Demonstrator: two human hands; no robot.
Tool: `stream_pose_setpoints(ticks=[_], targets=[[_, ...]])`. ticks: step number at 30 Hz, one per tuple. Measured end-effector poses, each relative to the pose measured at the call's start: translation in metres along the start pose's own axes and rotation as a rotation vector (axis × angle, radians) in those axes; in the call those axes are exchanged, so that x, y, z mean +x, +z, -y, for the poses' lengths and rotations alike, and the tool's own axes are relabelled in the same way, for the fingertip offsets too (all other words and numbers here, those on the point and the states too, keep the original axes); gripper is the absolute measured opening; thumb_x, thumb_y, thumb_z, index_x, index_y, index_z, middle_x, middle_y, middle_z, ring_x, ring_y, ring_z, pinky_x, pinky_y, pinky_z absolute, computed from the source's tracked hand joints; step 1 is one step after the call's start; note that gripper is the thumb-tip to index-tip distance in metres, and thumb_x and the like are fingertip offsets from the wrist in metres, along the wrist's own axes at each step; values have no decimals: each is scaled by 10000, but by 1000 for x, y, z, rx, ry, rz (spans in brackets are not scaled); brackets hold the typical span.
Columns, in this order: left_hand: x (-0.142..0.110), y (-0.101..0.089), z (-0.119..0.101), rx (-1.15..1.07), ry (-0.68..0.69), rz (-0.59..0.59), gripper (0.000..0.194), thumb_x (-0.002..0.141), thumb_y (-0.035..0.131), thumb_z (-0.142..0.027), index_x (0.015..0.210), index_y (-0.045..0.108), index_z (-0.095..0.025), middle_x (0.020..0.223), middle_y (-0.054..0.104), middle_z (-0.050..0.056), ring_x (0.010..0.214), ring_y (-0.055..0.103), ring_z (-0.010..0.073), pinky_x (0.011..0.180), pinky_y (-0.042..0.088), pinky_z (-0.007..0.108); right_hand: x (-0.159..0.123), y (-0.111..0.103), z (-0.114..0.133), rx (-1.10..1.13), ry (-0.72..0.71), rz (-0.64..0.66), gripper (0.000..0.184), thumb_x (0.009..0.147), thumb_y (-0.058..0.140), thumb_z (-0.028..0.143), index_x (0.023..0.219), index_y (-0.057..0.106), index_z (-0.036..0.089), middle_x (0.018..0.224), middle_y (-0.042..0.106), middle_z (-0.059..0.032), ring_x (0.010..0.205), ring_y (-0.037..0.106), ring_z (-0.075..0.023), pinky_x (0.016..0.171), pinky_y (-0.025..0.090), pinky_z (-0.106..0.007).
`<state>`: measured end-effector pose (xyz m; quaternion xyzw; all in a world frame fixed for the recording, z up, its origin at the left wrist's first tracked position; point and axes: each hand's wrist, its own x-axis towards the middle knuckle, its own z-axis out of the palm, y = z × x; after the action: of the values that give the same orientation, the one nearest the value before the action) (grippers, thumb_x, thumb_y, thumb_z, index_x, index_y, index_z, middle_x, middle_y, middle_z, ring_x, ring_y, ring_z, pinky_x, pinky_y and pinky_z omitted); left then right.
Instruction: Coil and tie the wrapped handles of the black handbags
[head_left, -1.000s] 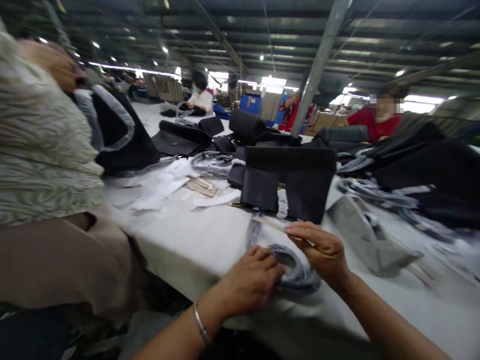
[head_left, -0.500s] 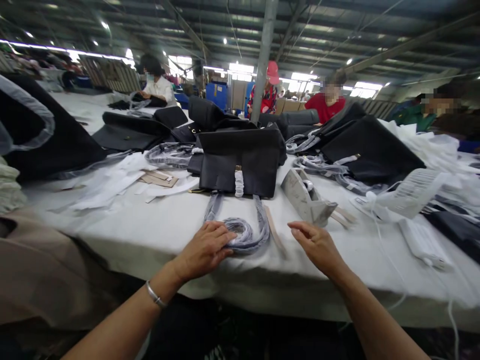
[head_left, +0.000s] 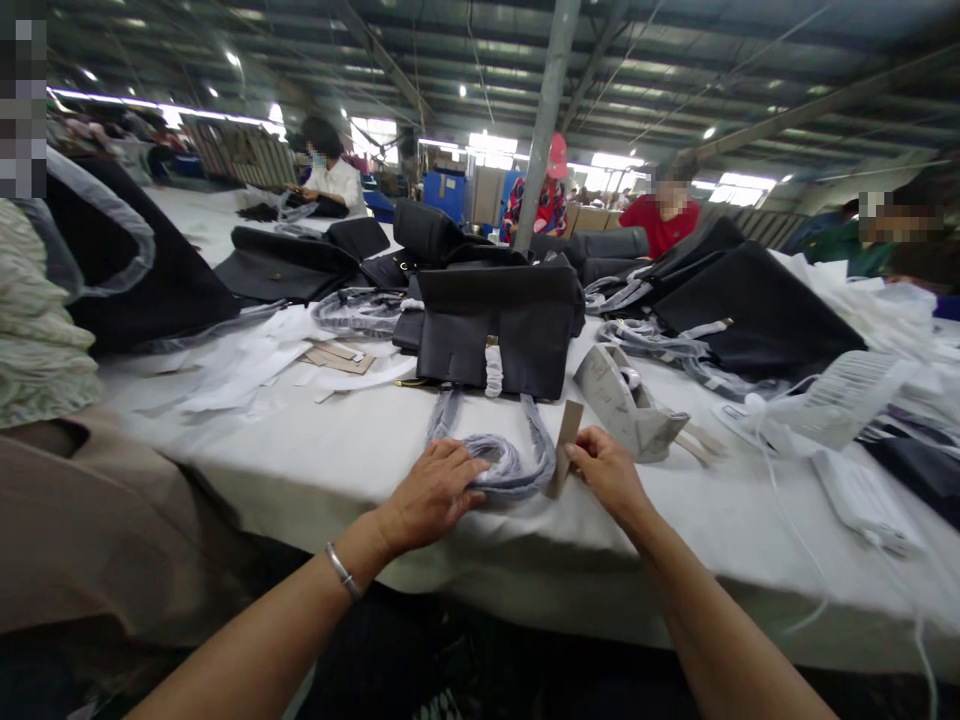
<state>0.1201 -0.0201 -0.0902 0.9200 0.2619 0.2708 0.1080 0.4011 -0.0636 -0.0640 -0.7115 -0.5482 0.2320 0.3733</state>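
My left hand presses down on the coiled bag handles, which are wrapped in clear plastic and lead back to a black handbag. The bag stands upright on the table, with a white-wrapped strap across its front. My right hand pinches a narrow brown cardboard strip between finger and thumb, just right of the coil. The strip stands tilted up from the fingers.
A co-worker's sleeve and a black bag stand at the left. A grey tape dispenser sits right of my right hand, near a white fan and its cable. Paper sheets lie left of the bag, and more black bags fill the table beyond.
My right hand has closed on the cardboard strip and raised it from the table. My left hand stays on the coil, and the view has shifted slightly.
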Motion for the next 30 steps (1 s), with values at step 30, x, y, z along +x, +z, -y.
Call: stream_pose_setpoints(ticks=[30], targets=[[0,-14,23,-926,-371,-69,964,748,730,-447,1491,196,-144,831,578,-3,812,556,159,868,424,332,-33,70,47,203,-258,341,274,803,485,217,928,728,196,890,722,-3,869,638,-197,826,476,-308]])
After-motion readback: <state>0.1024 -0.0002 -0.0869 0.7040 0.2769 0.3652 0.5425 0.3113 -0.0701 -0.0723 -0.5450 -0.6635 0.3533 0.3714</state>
